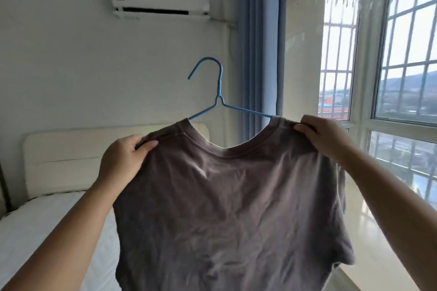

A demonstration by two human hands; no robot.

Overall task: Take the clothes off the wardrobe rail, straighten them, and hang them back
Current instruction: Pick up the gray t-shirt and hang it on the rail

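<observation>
Quick count: one t-shirt [236, 208], one hanger [218, 92], two hands. The shirt is hanging in mid-air, filling the middle of the view and running down to 6 o'clock. It's riding on the hanger, whose two arms are going in through the neck hole.

The left hand [120, 160], at the shirt's 10 o'clock, is pinching the shoulder seam, with the thumb lying on the near side and the fingers curling round behind the cloth. The right hand [326, 136], at the shirt's 2 o'clock, is gripping the other shoulder, knuckles up and fingers folding over the top edge. That side is sitting a bit higher, so the whole thing is tilting.

The shirt is looking like soft grey-brown cotton, crew neck with a ribbed collar, and is creasing all over the front. The hanger is thin blue coated wire, with a twisted neck and an open hook pointing up at 12 o'clock.

Around it: one white boxy air conditioner [158, 0] is sitting on the wall at 11 o'clock, and one blue pleated curtain [260, 42] is dropping at 1 o'clock. A barred window [402, 78] is glowing at 3 o'clock above a glossy pale sill [369, 231]. One cream padded headboard [63, 160] and a white mattress [47, 231] are lying at 8 o'clock.
</observation>
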